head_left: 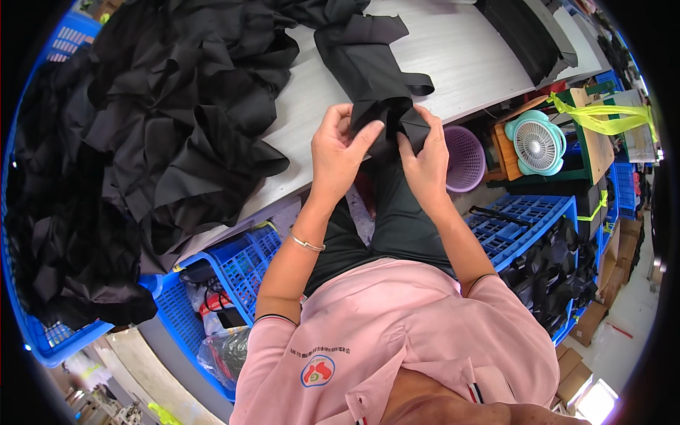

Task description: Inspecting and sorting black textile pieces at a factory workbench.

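Note:
A piece of black fabric runs from the table toward me, its near end raised at the table's front edge. My left hand grips that end from the left, thumb on top and fingers partly behind the cloth. On the other side my right hand pinches a folded corner between thumb and fingers. A narrow black strap loop sticks out from the fabric's right side. To the left, a large heap of black fabric pieces covers the table and hangs over its edge.
The pale table carries a black stack at far right. Beneath its edge stand a purple basket and a turquoise fan. Blue crates flank me; the right-hand crate has black pieces beside it. Yellow-green ribbon hangs right.

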Motion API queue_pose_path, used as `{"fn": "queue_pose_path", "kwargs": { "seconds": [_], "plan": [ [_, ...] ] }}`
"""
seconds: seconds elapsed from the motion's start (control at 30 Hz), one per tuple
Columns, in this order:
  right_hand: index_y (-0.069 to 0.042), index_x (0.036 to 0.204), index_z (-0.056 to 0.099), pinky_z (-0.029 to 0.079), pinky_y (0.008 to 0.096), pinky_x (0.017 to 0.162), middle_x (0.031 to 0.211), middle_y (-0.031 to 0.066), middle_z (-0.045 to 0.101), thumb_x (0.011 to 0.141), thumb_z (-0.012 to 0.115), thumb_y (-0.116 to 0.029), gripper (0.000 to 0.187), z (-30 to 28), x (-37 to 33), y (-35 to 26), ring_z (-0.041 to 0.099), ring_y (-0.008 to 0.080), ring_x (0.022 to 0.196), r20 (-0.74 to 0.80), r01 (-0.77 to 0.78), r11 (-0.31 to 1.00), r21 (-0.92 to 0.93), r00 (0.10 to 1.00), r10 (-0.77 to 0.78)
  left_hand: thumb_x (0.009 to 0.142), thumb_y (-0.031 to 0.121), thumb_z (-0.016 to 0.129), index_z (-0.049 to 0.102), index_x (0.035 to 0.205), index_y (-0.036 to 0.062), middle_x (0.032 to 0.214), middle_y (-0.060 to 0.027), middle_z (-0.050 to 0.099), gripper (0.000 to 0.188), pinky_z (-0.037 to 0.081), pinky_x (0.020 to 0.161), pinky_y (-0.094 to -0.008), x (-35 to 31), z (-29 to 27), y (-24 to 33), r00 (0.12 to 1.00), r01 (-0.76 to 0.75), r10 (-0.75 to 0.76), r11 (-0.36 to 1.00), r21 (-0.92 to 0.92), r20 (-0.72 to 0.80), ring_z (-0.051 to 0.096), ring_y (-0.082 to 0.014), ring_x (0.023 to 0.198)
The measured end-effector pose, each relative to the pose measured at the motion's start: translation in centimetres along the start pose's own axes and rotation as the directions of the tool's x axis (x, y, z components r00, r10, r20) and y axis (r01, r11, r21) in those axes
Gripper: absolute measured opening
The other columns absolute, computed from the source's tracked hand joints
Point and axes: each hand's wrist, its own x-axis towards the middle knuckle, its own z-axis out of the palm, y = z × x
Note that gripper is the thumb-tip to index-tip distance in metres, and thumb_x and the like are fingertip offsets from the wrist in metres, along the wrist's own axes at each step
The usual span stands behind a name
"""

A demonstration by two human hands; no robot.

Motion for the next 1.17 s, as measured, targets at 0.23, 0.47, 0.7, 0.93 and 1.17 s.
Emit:
{"fn": "queue_pose_path", "kwargs": {
  "seconds": [0.23,0.47,0.7,0.93,1.17],
  "plan": [
    [-0.004,0.125,0.056,0.047,0.0286,0.071,0.094,0.0106,0.06,0.071,0.072,0.004,0.057,-4.9,3.7,2.5,0.056,0.0157,0.079,0.176,-0.22,0.975,0.044,0.962,0.209,0.075,-0.003,0.077,0.059,0.119,0.0056,0.097,-0.0011,0.063,0.048,0.045,0.057,-0.021,1.6,-4.8,0.8,0.995,0.099,-0.087,0.836,0.54,-0.049,0.05,-0.0039,0.062],
    [0.001,0.127,0.061,0.041,0.0196,0.065,0.086,-0.0006,0.055,0.095,0.059,-0.048,0.058,-10.2,6.3,4.5,0.047,0.005,0.065,0.509,-0.364,0.802,0.473,0.856,0.088,0.09,0.014,0.068,0.064,0.124,0.0093,0.124,-0.0058,0.056,0.035,0.047,0.066,-0.0237,8.4,-5.4,5.5,0.928,-0.368,0.36,0.833,0.414,0.101,0.055,-0.0088,0.075],
    [-0.005,0.124,0.065,0.047,0.0304,0.099,0.126,0.0061,0.066,0.094,0.06,-0.005,0.03,-3.6,10.4,5.3,0.06,0.0187,0.117,0.589,-0.086,0.912,0.402,0.787,-0.186,0.097,0.023,0.06,0.065,0.13,0.0182,0.097,0.0037,0.06,0.034,0.035,0.052,-0.0205,19.1,-4.0,5.7,0.878,-0.306,0.017,0.789,0.533,0.478,0.051,-0.0049,0.072],
    [-0.007,0.115,0.065,0.042,0.0409,0.106,0.128,0.0081,0.066,0.077,0.067,0.003,0.04,-0.8,9.5,7.5,0.055,0.0304,0.128,0.514,0.401,0.908,0.119,0.758,-0.402,0.096,0.031,0.062,0.072,0.111,0.0062,0.089,0.0061,0.063,0.031,0.036,0.055,-0.0201,21.2,-7.7,5.5,0.953,0.091,-0.163,0.957,0.274,0.254,0.048,-0.004,0.07],
    [-0.008,0.121,0.065,0.042,0.0392,0.105,0.127,0.0072,0.067,0.088,0.06,0.006,0.036,-3.8,11.8,7.6,0.058,0.0254,0.126,0.518,-0.184,0.922,0.342,0.855,-0.022,0.096,0.034,0.065,0.058,0.128,0.0067,0.121,-0.0029,0.06,0.043,0.053,0.073,-0.0297,15.7,-5.3,5.8,0.979,-0.173,0.194,0.953,0.248,-0.063,0.061,-0.0146,0.103]
  ]
}}
